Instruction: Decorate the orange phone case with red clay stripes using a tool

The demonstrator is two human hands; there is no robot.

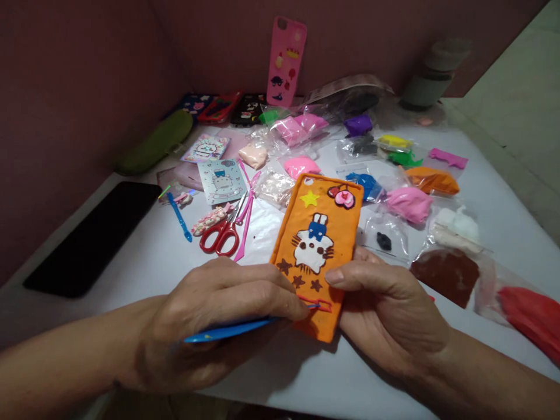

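My right hand (385, 303) grips an orange clay-covered phone case (289, 245) by its side, thumb pressed on the front. The case is tilted and carries a white cat figure with blue clothing, a yellow star, brown stars and a pink-and-red cherry shape. In my left hand (227, 315) is a blue modelling tool (230, 331), held like a pen. Its tip meets a thin red clay outline (322, 305) near the case's lower end. Left fingers partly hide that outline.
Red-handled scissors (221, 236), a second blue tool (179, 217) and a black phone (94, 236) lie to the left. Several clay bags, such as a red one (529, 315), spread across the right. A pink phone case (286, 61) leans on the wall behind.
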